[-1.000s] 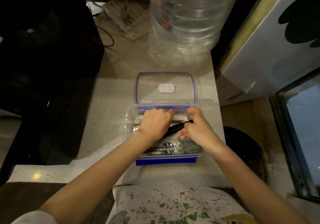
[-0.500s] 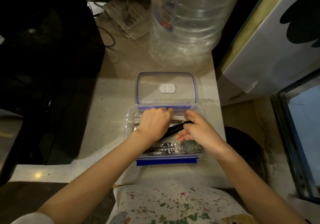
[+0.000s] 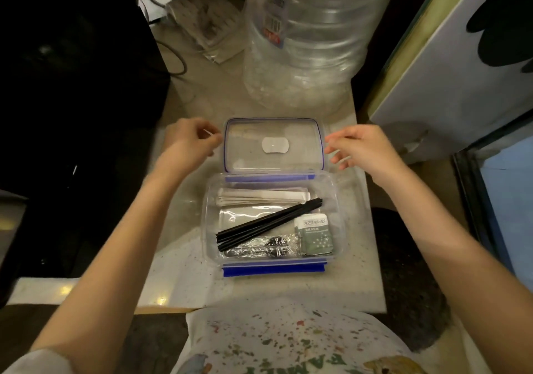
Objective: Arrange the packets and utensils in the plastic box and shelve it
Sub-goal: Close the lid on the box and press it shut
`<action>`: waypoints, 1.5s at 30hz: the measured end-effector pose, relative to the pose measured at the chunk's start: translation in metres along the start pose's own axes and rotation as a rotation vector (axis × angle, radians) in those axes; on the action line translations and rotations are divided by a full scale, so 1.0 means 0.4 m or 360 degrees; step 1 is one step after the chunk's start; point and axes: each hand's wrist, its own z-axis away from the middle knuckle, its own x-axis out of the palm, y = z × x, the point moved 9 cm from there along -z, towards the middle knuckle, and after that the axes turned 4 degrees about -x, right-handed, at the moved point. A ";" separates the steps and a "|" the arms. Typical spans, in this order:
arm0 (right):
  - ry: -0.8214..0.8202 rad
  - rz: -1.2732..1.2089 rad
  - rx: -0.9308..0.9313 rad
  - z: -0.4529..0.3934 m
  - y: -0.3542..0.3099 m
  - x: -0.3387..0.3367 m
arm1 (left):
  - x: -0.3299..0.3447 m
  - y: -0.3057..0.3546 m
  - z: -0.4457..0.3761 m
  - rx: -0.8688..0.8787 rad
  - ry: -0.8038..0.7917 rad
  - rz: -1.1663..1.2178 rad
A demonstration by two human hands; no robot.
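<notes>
Both hands have come up out of the box and are now flanking the lid (image 3: 272, 145). The left hand (image 3: 187, 142) is hovering at the lid's left edge, fingers loosely curled, holding nothing. The box (image 3: 336, 200) is sitting open near the tabletop's (image 3: 178, 272) front edge, holding white packets (image 3: 259, 196), black chopsticks (image 3: 268, 223), wrapped spoons (image 3: 259, 249) and a green packet (image 3: 315, 235). The right hand (image 3: 363, 148) is hanging by the lid's right edge, fingers spread.
</notes>
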 end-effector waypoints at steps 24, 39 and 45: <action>0.0400 0.0514 -0.0485 0.000 0.002 0.010 | 0.012 -0.048 -0.003 -0.0089 0.0306 0.0166; -0.0027 0.0186 -0.0800 0.235 0.058 0.035 | -0.010 -0.023 0.312 0.0501 -0.0074 0.0122; -0.0182 0.0175 -0.0668 0.273 0.114 0.065 | 0.045 -0.085 0.367 0.0460 -0.0285 0.0096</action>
